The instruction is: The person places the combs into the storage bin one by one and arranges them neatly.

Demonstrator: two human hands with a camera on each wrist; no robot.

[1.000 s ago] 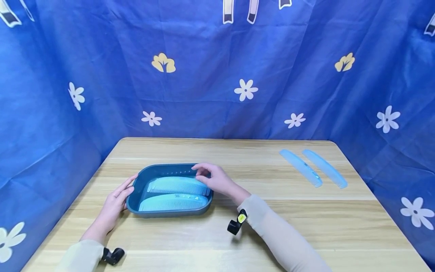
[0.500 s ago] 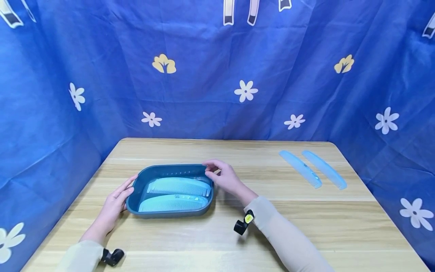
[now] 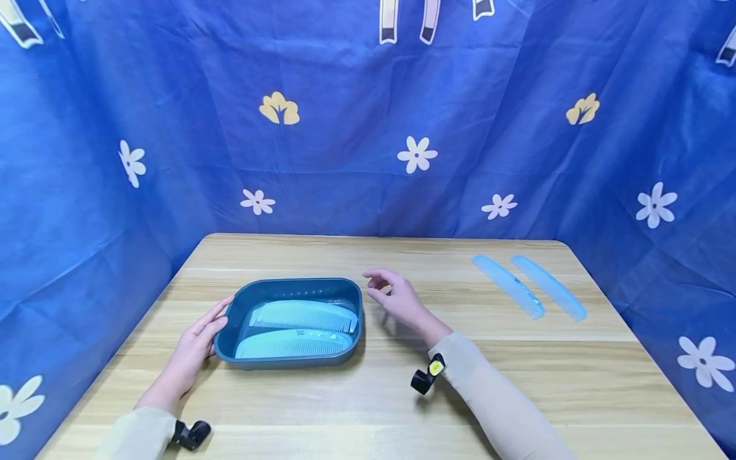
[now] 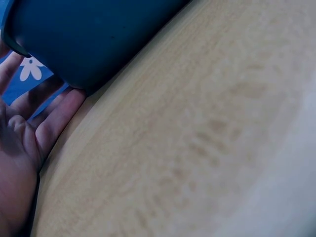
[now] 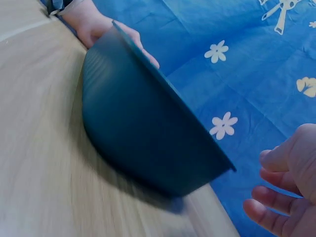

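A dark teal oval plastic basin sits on the wooden table in the head view. Inside lie two light blue combs, the far comb and the near comb, side by side. My left hand rests against the basin's left end. In the left wrist view its fingers lie fairly straight against the outer wall. My right hand hovers just right of the basin, apart from it, fingers loosely bent and holding nothing. The right wrist view shows that right hand beyond the basin's outer wall.
Two more light blue combs, the left one and the right one, lie slanted and roughly parallel at the table's far right. A blue cloth with white flowers surrounds the wooden table at the back and sides.
My right hand has drawn away to the right, from over the far comb, past the basin's rim. The left hand, the basin and the combs have stayed in place.
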